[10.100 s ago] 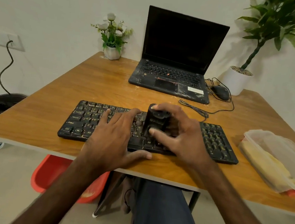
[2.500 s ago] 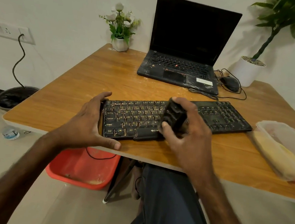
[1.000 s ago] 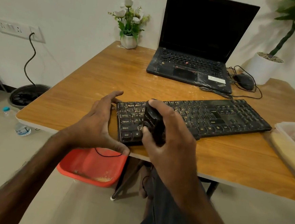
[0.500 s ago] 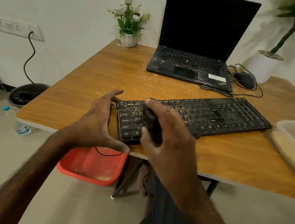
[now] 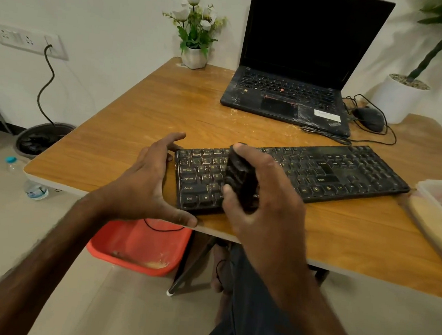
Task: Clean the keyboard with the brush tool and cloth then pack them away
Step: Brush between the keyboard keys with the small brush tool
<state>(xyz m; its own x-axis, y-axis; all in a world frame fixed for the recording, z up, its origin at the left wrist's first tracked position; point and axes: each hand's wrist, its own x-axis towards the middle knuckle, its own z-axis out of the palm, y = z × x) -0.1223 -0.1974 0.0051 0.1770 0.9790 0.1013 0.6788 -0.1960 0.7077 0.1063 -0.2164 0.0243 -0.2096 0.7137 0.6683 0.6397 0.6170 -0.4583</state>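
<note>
A dusty black keyboard [image 5: 320,172] lies slanted across the wooden table [image 5: 166,110], its left end at the near edge. My right hand [image 5: 262,194] grips a black brush tool [image 5: 240,179] and holds it over the keys at the keyboard's left part. My left hand [image 5: 147,182] braces the keyboard's left end, with the fingers at the far corner and the thumb at the near corner. The cloth cannot be made out for certain.
An open black laptop [image 5: 294,93] stands at the back, with a wired mouse [image 5: 369,118] beside it. A clear plastic container [image 5: 438,211] sits at the right edge. Two potted plants [image 5: 195,41] stand at the back. A red tub [image 5: 139,245] sits on the floor under the table.
Over the last seconds the keyboard's left end was swung toward the table's near edge. In the last half second my right hand shifted the brush slightly over the left keys; my left hand stayed put.
</note>
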